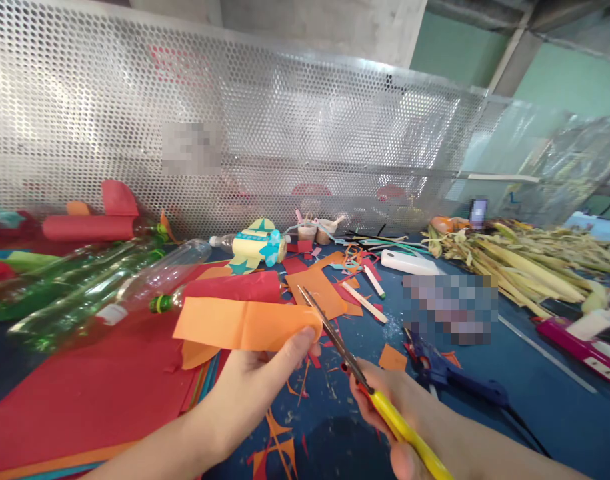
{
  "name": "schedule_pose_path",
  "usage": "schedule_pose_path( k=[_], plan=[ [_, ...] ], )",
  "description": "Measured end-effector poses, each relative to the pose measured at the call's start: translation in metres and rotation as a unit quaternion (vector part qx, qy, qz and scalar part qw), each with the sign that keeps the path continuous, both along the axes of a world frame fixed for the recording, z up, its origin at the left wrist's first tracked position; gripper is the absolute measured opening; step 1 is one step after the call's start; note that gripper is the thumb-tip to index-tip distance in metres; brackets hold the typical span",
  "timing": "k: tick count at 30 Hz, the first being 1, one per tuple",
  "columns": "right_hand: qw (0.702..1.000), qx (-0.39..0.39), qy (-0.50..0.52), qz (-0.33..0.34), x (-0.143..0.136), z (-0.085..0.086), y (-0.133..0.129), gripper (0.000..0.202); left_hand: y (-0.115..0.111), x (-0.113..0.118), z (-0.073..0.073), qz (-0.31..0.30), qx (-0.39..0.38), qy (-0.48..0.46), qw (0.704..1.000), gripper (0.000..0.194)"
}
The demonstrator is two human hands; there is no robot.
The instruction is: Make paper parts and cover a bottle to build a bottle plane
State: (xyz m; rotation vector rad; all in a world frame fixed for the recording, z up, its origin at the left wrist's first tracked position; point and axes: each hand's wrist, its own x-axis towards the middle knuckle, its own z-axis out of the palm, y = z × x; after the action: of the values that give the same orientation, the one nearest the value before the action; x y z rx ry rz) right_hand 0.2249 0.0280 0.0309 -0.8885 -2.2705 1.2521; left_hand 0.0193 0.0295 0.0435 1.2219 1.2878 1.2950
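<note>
A creased orange paper strip [239, 325] spans left of centre; yellow-handled scissors [341, 347] slant toward bottom right, blades slightly parted.

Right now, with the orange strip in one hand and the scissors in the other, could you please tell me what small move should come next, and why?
I would probably ease the left hand a little back along the orange strip: its thumb pinches the strip close beside the blades of the scissors, which could nip it if they close.
</note>
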Motion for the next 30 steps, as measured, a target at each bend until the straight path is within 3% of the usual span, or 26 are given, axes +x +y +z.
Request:
schedule_pose_path(
  k=[3,8,16,30],
  plan=[
    [0.999,-0.02,0.027,-0.013,0.0,-0.001,-0.001,0.072,0.0,0.0,0.002,0.004,-0.004,-0.001,1.0,0.025],
    [0.998,-0.057,0.03,-0.008,0.0,0.0,0.0,0.076,0.003,-0.004,0.003,-0.047,0.015,0.011,0.999,0.026],
    [0.996,-0.08,0.043,-0.024,-0.004,0.008,-0.003,0.071,0.001,0.005,0.011,0.011,-0.002,-0.055,0.998,0.024],
    [0.996,-0.079,0.029,-0.031,-0.001,-0.007,0.001,0.075,0.017,-0.01,0.0,-0.08,0.016,-0.022,0.996,0.042]
  ],
)
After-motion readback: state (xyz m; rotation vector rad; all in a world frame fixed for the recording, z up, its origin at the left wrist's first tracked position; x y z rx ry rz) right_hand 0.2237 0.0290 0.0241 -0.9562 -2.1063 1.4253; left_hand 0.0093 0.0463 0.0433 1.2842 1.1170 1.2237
